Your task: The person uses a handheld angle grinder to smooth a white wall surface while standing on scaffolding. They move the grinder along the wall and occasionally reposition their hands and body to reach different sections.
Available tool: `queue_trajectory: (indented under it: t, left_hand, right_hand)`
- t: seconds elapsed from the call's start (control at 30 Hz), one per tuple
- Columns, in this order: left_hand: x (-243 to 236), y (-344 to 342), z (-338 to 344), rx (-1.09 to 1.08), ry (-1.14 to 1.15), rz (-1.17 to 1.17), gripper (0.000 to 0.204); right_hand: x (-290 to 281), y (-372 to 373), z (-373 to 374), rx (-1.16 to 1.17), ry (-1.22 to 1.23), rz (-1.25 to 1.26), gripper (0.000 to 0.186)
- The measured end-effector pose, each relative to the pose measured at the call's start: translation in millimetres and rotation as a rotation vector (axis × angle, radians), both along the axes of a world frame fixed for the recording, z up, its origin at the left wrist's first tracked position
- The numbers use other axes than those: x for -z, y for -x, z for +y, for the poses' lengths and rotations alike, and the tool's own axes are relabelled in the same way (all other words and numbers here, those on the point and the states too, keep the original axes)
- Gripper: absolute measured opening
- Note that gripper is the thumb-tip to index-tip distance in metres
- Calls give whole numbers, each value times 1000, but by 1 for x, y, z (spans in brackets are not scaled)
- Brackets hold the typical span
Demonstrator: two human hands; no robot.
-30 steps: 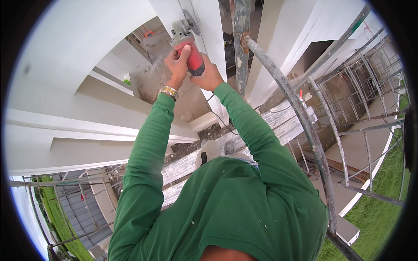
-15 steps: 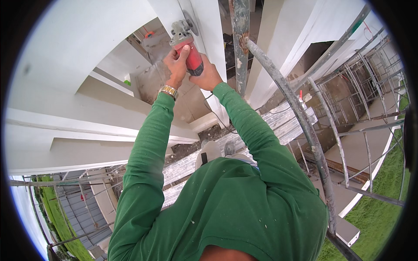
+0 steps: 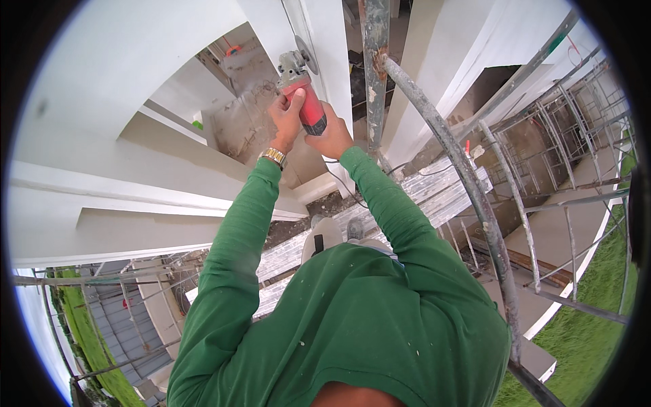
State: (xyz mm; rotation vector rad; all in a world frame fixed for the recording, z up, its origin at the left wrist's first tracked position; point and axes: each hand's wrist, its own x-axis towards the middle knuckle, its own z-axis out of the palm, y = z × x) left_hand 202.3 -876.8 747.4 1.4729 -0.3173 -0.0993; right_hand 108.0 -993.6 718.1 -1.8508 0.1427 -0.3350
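A red and silver angle grinder (image 3: 306,102) is held in both hands, its grey disc (image 3: 310,55) at the face of a white upright strip of wall (image 3: 332,68). My left hand (image 3: 285,119) wraps round the grinder just behind its head, thumb on top, with a metal watch on the wrist. My right hand (image 3: 330,138) grips the dark rear end of the tool. A black cord (image 3: 344,186) hangs below it. Whether the disc touches the wall I cannot tell.
A paint-spattered scaffold post (image 3: 373,102) and curved tube (image 3: 464,169) stand close on my right. Pale planks (image 3: 437,190) lie below me by my feet. An opening (image 3: 230,102) in the white wall shows a dusty floor. More scaffolding (image 3: 563,122) extends right, with grass (image 3: 586,305) far below.
The grinder, with both hands on it, has moved a little downward in the picture and to the right along the white strip. My grip looks the same.
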Motion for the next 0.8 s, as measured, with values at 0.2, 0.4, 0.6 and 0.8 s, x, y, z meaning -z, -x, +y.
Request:
queue_trajectory:
  t: [0.2, 0.4, 0.6, 0.8]
  left_hand:
    - [41, 57, 28, 41, 57, 69, 47]
    - [55, 99, 60, 21, 175, 306, 48]
    - [62, 115, 83, -83, 276, 514, 41]
    - [106, 134, 119, -60, 544, 797, 33]
  right_hand:
    - [12, 38, 19, -57, -37, 14, 84]
    - [-2, 60, 45, -160, 27, 70, 81]
    - [16, 68, 76, -228, 189, 199, 71]
    - [49, 81, 88, -397, 330, 158, 86]
